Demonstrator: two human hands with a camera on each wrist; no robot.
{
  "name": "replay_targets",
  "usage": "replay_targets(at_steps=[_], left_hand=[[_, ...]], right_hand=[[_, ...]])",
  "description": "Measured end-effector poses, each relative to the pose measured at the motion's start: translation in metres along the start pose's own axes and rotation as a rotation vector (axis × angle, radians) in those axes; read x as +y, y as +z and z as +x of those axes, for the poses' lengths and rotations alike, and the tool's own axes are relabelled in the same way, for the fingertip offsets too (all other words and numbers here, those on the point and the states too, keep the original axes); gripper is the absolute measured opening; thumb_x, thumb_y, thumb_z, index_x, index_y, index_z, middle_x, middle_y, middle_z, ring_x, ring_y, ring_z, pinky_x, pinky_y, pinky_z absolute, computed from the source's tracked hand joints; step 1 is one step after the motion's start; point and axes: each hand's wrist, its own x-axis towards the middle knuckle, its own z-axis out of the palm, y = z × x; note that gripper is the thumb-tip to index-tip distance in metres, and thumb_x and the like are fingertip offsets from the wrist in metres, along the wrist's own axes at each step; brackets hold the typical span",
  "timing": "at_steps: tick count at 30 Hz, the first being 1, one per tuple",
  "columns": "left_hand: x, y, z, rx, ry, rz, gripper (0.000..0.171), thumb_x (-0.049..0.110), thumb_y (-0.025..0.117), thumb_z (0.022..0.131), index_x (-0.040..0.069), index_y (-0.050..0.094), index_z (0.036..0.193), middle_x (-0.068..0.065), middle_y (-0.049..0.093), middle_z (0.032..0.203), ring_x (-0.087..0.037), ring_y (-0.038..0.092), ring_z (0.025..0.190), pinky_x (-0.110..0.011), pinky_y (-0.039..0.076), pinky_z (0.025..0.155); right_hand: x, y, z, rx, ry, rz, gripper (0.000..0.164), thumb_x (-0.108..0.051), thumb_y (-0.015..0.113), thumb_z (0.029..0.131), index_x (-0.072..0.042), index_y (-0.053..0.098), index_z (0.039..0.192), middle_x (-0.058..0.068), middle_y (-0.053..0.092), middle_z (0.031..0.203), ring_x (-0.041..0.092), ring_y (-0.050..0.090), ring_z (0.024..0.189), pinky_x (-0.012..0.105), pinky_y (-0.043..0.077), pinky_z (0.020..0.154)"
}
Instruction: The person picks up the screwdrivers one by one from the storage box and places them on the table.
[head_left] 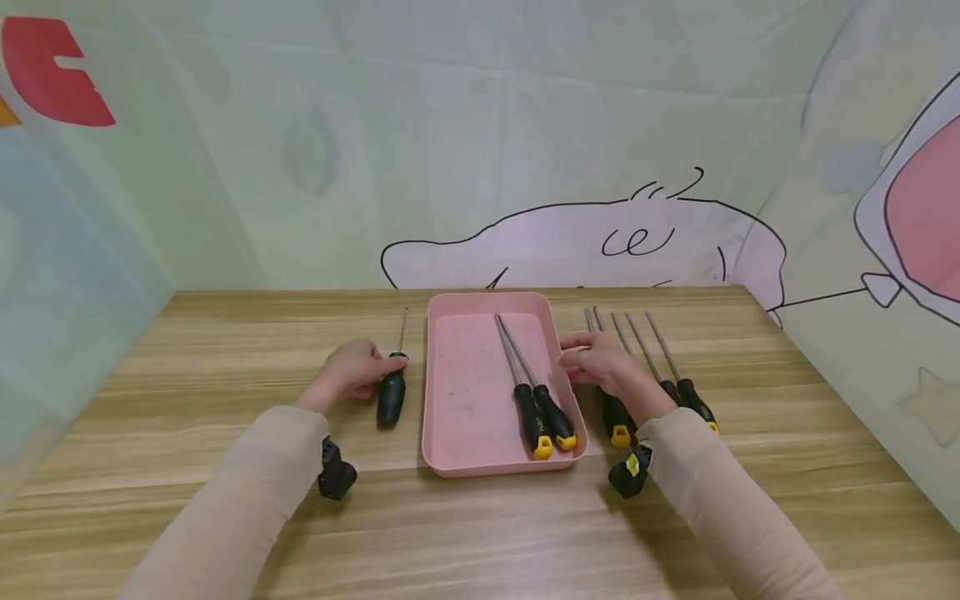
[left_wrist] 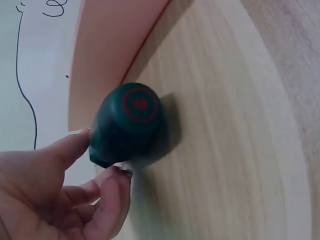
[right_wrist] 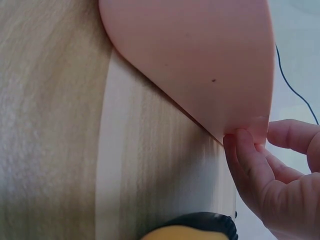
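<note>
My left hand (head_left: 358,367) pinches a dark green screwdriver (head_left: 391,400) between thumb and fingers, left of the pink tray (head_left: 453,468). In the left wrist view the butt of its handle (left_wrist: 135,112), marked with a red ring, faces the camera beside the tray wall. On the tray's right side, my right hand (head_left: 600,362) grips the wall, fingertips against the outer face and the thumb (right_wrist: 295,134) at the rim. Two screwdrivers with black and yellow handles (head_left: 532,421) lie side by side inside the tray.
Right of the tray lie several more screwdrivers (head_left: 696,402) with black and yellow handles, partly hidden by my right hand and forearm. The wooden table (head_left: 480,542) ends at the back against a printed cloth (head_left: 480,150).
</note>
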Motion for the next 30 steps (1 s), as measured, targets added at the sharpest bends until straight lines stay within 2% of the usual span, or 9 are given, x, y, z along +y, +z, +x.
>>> replay_targets(at_steps=[3,6,10,13,16,21,26,30], left_hand=[[0.0,-0.004,0.001,-0.005,0.022,-0.004,0.044,0.032,0.056,0.091,0.013,0.04,0.054,0.004,0.04,0.049,-0.008,0.04,0.043,-0.02,0.034,0.045],[0.001,-0.008,0.001,-0.008,0.05,-0.008,0.039,0.029,0.056,0.091,0.009,0.045,0.06,0.002,0.042,0.051,-0.009,0.04,0.045,-0.021,0.034,0.046],[0.007,-0.014,-0.001,-0.018,0.065,-0.013,0.027,0.025,0.055,0.092,0.001,0.053,0.079,-0.001,0.047,0.061,-0.011,0.043,0.053,-0.023,0.037,0.049],[0.013,-0.019,-0.002,-0.027,0.067,-0.043,0.026,0.023,0.054,0.092,-0.003,0.053,0.093,-0.005,0.052,0.07,-0.013,0.047,0.058,-0.024,0.04,0.052],[0.02,-0.022,-0.004,-0.042,0.081,-0.103,0.03,0.023,0.053,0.092,-0.005,0.053,0.102,-0.009,0.055,0.08,-0.016,0.051,0.067,-0.026,0.044,0.059],[0.034,-0.023,0.0,-0.11,0.081,-0.227,0.036,0.022,0.052,0.093,-0.008,0.051,0.114,-0.017,0.059,0.099,-0.018,0.057,0.082,-0.031,0.05,0.075],[0.045,-0.02,0.006,-0.195,0.064,-0.362,0.041,0.019,0.053,0.094,-0.011,0.049,0.121,-0.019,0.06,0.104,-0.01,0.061,0.077,-0.026,0.052,0.075],[0.052,-0.015,0.007,-0.245,0.055,-0.411,0.043,0.018,0.054,0.093,-0.012,0.048,0.124,-0.02,0.061,0.106,-0.009,0.062,0.075,-0.025,0.052,0.076]], right_hand=[[-0.001,0.0,0.0,0.003,0.007,-0.009,0.04,-0.004,0.059,0.087,0.003,0.05,0.126,0.02,0.055,0.115,0.022,0.061,0.085,0.032,0.051,0.081],[-0.002,0.0,0.0,0.001,0.008,-0.012,0.04,-0.004,0.058,0.088,0.003,0.051,0.126,0.02,0.054,0.115,0.023,0.061,0.087,0.033,0.051,0.082],[-0.002,-0.001,0.0,-0.005,0.003,-0.006,0.04,-0.003,0.058,0.088,0.004,0.05,0.126,0.021,0.054,0.116,0.023,0.061,0.087,0.034,0.05,0.083],[-0.001,-0.001,0.001,-0.007,-0.001,-0.005,0.039,-0.004,0.058,0.088,0.004,0.05,0.126,0.021,0.055,0.115,0.023,0.061,0.086,0.034,0.05,0.083],[-0.001,-0.001,0.001,-0.01,-0.003,-0.008,0.04,-0.004,0.058,0.088,0.004,0.05,0.126,0.021,0.054,0.116,0.023,0.061,0.087,0.034,0.05,0.084],[0.0,-0.002,0.001,-0.014,-0.002,-0.004,0.04,-0.004,0.057,0.089,0.004,0.05,0.126,0.021,0.054,0.117,0.023,0.061,0.087,0.034,0.05,0.084],[0.0,-0.002,0.001,-0.011,0.002,0.001,0.04,-0.003,0.057,0.088,0.005,0.049,0.127,0.022,0.054,0.116,0.021,0.061,0.085,0.033,0.051,0.082],[0.001,0.0,0.001,-0.01,0.0,0.017,0.042,-0.001,0.057,0.088,0.006,0.048,0.128,0.022,0.055,0.114,0.018,0.061,0.08,0.033,0.052,0.08]])
